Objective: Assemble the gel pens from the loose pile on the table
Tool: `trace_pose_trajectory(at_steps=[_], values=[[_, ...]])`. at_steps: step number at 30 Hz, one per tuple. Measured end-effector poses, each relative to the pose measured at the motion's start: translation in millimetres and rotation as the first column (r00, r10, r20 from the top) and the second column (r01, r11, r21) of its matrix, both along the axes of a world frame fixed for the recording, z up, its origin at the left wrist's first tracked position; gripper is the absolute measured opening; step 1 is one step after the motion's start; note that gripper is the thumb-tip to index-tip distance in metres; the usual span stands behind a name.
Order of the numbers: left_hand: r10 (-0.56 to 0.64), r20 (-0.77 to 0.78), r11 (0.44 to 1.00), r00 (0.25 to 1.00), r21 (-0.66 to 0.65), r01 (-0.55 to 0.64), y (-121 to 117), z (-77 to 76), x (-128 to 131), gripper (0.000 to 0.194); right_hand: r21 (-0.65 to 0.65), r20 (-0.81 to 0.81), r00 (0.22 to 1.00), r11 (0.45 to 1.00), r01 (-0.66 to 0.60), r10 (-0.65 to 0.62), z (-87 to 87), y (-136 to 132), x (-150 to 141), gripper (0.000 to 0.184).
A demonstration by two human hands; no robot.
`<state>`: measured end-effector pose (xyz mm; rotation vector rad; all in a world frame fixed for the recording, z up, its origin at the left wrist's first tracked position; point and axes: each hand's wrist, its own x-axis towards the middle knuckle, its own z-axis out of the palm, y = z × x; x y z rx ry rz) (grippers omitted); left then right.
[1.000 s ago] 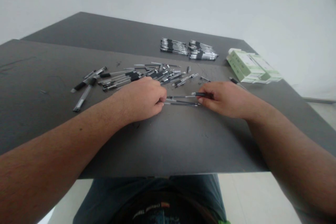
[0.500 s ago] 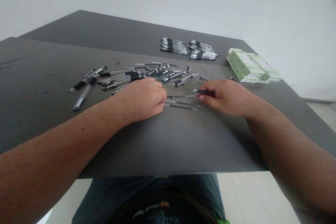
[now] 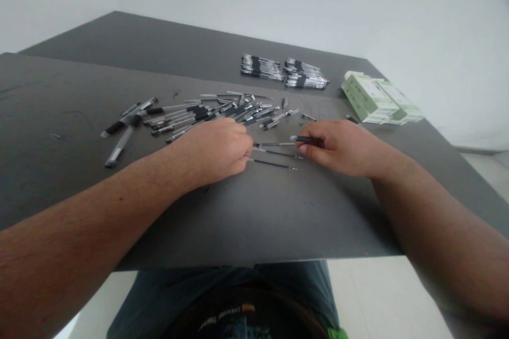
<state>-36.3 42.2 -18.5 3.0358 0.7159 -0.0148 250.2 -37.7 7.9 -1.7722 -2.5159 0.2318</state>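
Observation:
My left hand (image 3: 222,148) is closed at the near side of a pile of pens, its fingertips pinched on the end of a thin pen refill (image 3: 274,164). That refill points right, with its dark ink part and metal tip showing. Two more refills (image 3: 278,154) lie just beyond it, reaching from my left fingers toward my right hand. My right hand (image 3: 338,147) grips a pen barrel (image 3: 308,140) with a black rubber grip between thumb and fingers, its open end facing left. The rest of the barrel is hidden in the palm.
Loose pens and parts (image 3: 199,115) are heaped behind my left hand. Two pens (image 3: 124,140) lie crossed at the left. Stacked pens (image 3: 260,67) sit in bundles at the back, and green-and-white boxes (image 3: 369,98) stand at the right of the grey table (image 3: 246,222).
The nearest refill has swung slightly toward me and now lies farther from the other two. My right hand keeps its hold on the barrel. The view has shifted a little.

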Motion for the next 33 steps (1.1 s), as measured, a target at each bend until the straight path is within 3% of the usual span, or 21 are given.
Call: trace_pose_trajectory(at_steps=[4,9,17,25,33], values=[[0.003,0.009,1.0,1.0,-0.006,-0.003,1,-0.1,1,0.021,-0.118,-0.012,0.997,0.99,-0.083,0.082,1.9,-5,-4,0.02],[0.003,0.045,1.0,0.999,-0.02,-0.002,1,-1.5,-1,0.02,-0.149,0.088,0.985,0.98,-0.131,0.146,-0.3,-11,-19,0.014],[-0.025,0.062,1.0,0.998,-0.011,0.026,0,-0.4,-3,0.021,-0.116,0.178,0.969,0.982,-0.151,0.17,-4.4,-17,-32,0.014],[-0.108,0.053,0.994,0.993,0.016,0.108,-7,0.4,1,0.024,-0.123,0.145,0.97,0.977,-0.176,0.193,-6.7,-16,-31,0.015],[-0.087,0.084,0.996,0.993,0.03,0.085,-9,-3.8,1,0.021,-0.102,0.155,0.972,0.981,-0.162,0.177,-3.8,-20,-35,0.013]])
